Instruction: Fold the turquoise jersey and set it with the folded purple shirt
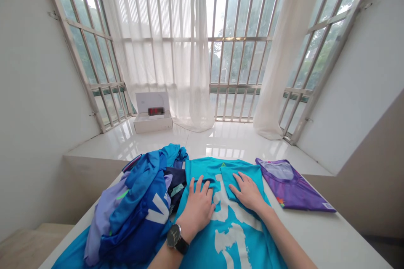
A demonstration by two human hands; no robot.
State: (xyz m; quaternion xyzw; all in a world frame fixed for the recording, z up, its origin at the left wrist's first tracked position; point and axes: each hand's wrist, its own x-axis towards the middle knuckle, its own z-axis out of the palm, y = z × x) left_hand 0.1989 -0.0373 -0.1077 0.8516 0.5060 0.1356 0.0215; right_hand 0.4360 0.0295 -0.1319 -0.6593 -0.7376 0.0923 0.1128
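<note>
A teal shirt with a large white print lies spread on the white table, its upper part folded over in flaps. My left hand, with a black wristwatch on the wrist, rests flat on the shirt, fingers apart. My right hand lies flat on a folded teal flap, its fingers spread and holding nothing. Just left of my left hand is a heap of blue, lilac and navy clothing. A folded purple printed shirt lies to the right of my right hand, apart from it.
Beyond the table is a glossy white window ledge. On it stands a white open box. Barred windows and sheer white curtains fill the far wall, with white walls at both sides.
</note>
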